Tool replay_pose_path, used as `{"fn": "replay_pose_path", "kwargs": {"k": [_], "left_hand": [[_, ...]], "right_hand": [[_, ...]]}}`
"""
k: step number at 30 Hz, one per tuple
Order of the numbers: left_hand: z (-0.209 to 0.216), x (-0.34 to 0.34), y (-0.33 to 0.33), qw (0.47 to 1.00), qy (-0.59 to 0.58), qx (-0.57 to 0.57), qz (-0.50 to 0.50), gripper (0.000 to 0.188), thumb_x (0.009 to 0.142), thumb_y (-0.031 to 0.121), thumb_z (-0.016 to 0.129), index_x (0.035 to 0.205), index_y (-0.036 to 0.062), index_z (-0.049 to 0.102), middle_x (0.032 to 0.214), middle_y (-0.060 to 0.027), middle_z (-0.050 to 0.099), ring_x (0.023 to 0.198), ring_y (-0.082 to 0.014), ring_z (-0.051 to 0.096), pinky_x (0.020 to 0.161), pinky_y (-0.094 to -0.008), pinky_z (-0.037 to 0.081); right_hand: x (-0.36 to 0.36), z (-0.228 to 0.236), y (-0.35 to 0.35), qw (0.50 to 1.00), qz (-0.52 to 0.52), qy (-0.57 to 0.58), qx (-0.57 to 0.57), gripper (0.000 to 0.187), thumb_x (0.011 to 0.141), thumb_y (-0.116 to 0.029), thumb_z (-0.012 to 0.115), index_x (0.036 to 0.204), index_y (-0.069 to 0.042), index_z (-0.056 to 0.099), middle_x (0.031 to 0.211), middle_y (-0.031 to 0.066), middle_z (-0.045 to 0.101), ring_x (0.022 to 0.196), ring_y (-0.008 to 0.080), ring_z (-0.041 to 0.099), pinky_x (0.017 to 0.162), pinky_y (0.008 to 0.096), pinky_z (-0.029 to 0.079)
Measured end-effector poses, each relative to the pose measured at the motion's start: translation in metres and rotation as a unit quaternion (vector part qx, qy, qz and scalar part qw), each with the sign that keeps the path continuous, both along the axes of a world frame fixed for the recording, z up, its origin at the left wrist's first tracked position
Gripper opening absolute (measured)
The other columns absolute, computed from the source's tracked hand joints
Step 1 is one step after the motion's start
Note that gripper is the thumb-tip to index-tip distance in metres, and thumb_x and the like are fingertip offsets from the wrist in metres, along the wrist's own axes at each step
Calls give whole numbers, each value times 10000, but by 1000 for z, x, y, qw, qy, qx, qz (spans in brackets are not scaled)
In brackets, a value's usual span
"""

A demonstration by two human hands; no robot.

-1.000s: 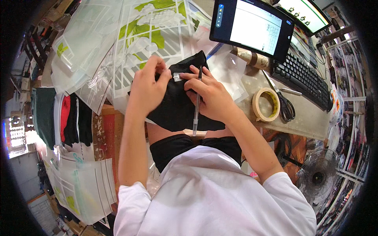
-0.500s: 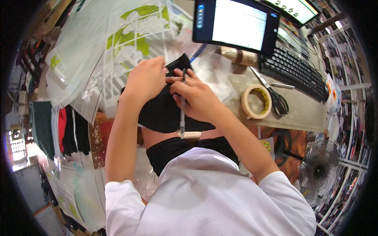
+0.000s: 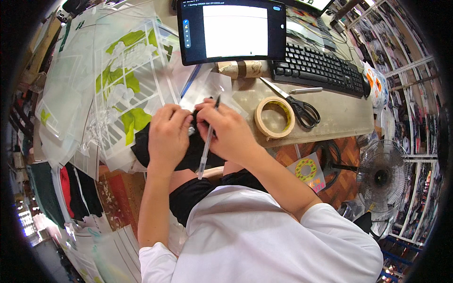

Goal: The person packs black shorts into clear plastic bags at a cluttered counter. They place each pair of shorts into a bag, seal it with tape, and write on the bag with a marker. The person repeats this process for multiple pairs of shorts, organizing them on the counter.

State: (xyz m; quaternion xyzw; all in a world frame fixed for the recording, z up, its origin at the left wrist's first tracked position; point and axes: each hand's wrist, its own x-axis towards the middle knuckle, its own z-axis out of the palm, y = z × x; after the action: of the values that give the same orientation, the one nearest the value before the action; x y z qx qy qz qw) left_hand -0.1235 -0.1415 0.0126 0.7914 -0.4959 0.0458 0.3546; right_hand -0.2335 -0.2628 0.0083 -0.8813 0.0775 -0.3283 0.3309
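Black cloth (image 3: pixel 189 159) lies over the near edge of the table and my lap. My left hand (image 3: pixel 166 137) is closed with its fingertips pinching an upper part of it. Close beside it, my right hand (image 3: pixel 229 129) is also closed at the cloth. A slim clear pen (image 3: pixel 205 150) with a dark tip is tucked between the right hand's fingers, tip pointing up and away. Between the two hands a small greyish bit shows, too small to make out.
Clear sheets with green prints (image 3: pixel 125 80) cover the left side. A tablet (image 3: pixel 233 30) stands at the back, a keyboard (image 3: pixel 321 70) right of it. Masking tape (image 3: pixel 274 118), scissors (image 3: pixel 306 113) and a silver pen (image 3: pixel 306 90) lie right. A fan (image 3: pixel 380 177) stands on the floor.
My hands have come fingertip to fingertip over the cloth, whose raised upper corner is now gathered between them. The pen tilts more. The whole view has shifted, so the table items appear farther left.
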Motion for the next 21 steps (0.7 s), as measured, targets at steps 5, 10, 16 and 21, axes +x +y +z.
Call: {"fn": "replay_pose_path", "kwargs": {"k": [5, 10, 16, 21], "left_hand": [[-3, -6, -6, 993, 112, -37, -9, 72, 854, 107, 617, 884, 43, 629, 749, -144, 606, 711, -356, 593, 658, -421, 454], [3, -4, -18, 998, 28, -12, 53, 141, 852, 138, 641, 834, 0, 619, 753, -156, 624, 713, -339, 614, 657, -400, 464], [-5, -1, -19, 993, -1, 36, 115, 152, 798, 168, 660, 842, 66, 555, 772, -93, 588, 782, -313, 573, 705, -425, 402], [0, -5, -18, 981, 12, 84, 173, 199, 774, 185, 702, 850, 76, 554, 816, -82, 630, 805, -311, 588, 711, -424, 395]], "right_hand": [[-6, 11, -18, 994, -30, 105, 18, 91, 781, -49, 632, 843, -62, 565, 765, 126, 602, 796, 338, 598, 709, 444, 474], [8, 8, -33, 994, -74, 77, -36, 79, 793, -62, 635, 823, -63, 562, 743, 133, 588, 740, 341, 571, 680, 443, 462], [38, 21, 1, 974, -9, -115, 193, 201, 917, -221, 610, 850, -39, 556, 702, 132, 565, 646, 299, 560, 579, 380, 450], [55, -6, -7, 892, 3, -49, 450, 496, 1014, -442, 402, 922, -17, 639, 687, 44, 565, 596, 120, 521, 533, 263, 429]]}}
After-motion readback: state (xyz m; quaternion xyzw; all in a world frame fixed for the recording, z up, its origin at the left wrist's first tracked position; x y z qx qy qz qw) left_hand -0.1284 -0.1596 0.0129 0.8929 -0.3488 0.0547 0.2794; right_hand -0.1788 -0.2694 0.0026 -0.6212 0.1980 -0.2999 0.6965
